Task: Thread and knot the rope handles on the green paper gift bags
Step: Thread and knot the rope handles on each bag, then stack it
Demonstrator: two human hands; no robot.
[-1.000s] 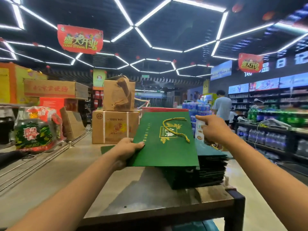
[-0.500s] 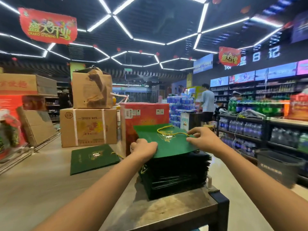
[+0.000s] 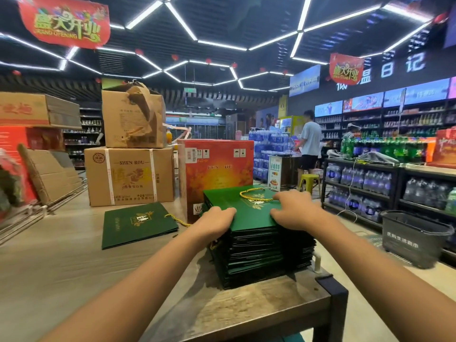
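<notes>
Green paper, light and easily creased, formed the top bag (image 3: 249, 213) on the stack (image 3: 264, 255) at the table's right edge, its gold rope handle (image 3: 254, 195) limp; left hand (image 3: 217, 219) and right hand (image 3: 294, 211) pressed flat, clasping nothing, the folded rim judged the best hold.

- "SHEN ROU" is printed on the lower brown carton (image 3: 129, 176) at the counter's far edge.
- "GRAND OPENING" stands on the red hanging banner (image 3: 64, 22).
- "FU0191" is on the red box (image 3: 217, 166).

Bag stack (image 3: 261, 253) on table (image 3: 259, 307), lone bag (image 3: 138, 224) left, boxes (image 3: 130, 176) behind.
</notes>
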